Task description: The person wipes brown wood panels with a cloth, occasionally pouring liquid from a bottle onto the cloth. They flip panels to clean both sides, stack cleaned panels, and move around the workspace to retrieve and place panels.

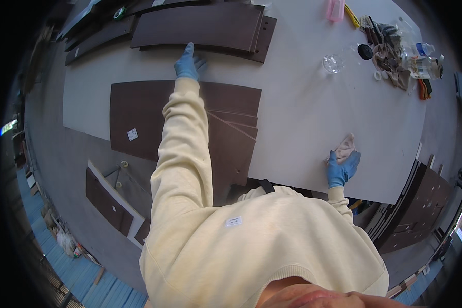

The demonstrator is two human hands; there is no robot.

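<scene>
My left hand (187,65), in a blue glove, reaches far forward to the near edge of a stack of dark brown panels (195,25). One fingertip overlaps that edge and the other fingers are spread, with nothing seen in them. Below that arm, a wide dark brown board (231,100) with a small white label (132,134) lies on the white table, partly covered by my sleeve. Off to the right, near the table's front edge, my right hand (342,169), also blue-gloved, holds a crumpled pale pinkish cloth (346,145) against the tabletop.
At the table's (297,113) far right are a clear plastic container (333,63), a black round lid (365,51), a brown cloth (392,66) and bottles (423,66). A green tape roll (119,13) sits at the far left. More dark panels (413,205) lean at the right.
</scene>
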